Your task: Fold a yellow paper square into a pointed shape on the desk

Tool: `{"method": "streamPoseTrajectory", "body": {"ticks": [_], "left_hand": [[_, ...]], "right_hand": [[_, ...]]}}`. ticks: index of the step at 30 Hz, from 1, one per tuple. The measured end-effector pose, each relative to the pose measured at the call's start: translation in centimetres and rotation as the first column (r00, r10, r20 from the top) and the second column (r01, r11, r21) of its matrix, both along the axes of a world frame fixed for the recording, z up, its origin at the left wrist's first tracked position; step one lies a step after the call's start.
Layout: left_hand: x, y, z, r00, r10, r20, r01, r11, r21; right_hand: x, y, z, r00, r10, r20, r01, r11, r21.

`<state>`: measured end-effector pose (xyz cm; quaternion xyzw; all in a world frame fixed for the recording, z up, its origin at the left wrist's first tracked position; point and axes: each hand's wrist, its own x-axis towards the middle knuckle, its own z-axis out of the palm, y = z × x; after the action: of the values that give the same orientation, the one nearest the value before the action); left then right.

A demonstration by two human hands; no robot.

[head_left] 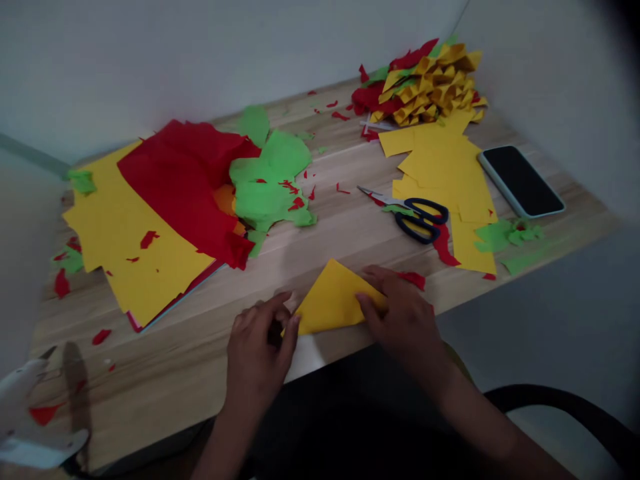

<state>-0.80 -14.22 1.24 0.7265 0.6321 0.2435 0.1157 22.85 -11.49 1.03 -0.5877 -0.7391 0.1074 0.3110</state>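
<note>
A folded yellow paper triangle (333, 300) lies at the near edge of the wooden table (200, 347). My left hand (260, 353) rests at the triangle's left corner, fingertips pinching or pressing that corner. My right hand (403, 317) presses flat on the triangle's right corner, fingers pointing left. Both hands touch the paper; neither lifts it.
Blue-handled scissors (415, 217) lie behind the triangle. Yellow sheets (445, 173) and a phone (520, 180) sit at right, a pile of folded yellow and red pieces (425, 83) at the far corner. Yellow, red and green sheets (175, 193) cover the left. Scraps are scattered about.
</note>
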Motion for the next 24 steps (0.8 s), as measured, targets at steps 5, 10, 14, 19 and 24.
{"method": "streamPoseTrajectory", "body": {"ticks": [5, 10, 14, 19, 24], "left_hand": [[3.7, -1.1, 0.9, 0.978, -0.163, -0.129, 0.176, 0.979, 0.099], [7.3, -3.2, 0.5, 0.943, -0.195, -0.270, 0.194, 0.981, -0.033], [7.9, -3.8, -0.2, 0.934, -0.214, -0.288, 0.201, 0.977, -0.072], [8.0, -4.4, -0.9, 0.925, -0.243, -0.292, 0.222, 0.969, -0.104], [8.0, -4.7, -1.4, 0.908, -0.257, -0.330, 0.237, 0.966, -0.101]], "right_hand": [[-0.8, 0.4, -0.3, 0.996, 0.001, 0.084, 0.005, 0.998, -0.069], [-0.7, 0.8, -0.1, 0.994, 0.023, 0.110, -0.015, 0.997, -0.071], [-0.5, 1.1, 0.1, 0.987, 0.067, 0.147, -0.057, 0.996, -0.070], [-0.2, 1.3, 0.0, 0.977, 0.104, 0.184, -0.089, 0.992, -0.092], [0.0, 1.3, -0.1, 0.969, 0.138, 0.207, -0.117, 0.987, -0.114]]}}
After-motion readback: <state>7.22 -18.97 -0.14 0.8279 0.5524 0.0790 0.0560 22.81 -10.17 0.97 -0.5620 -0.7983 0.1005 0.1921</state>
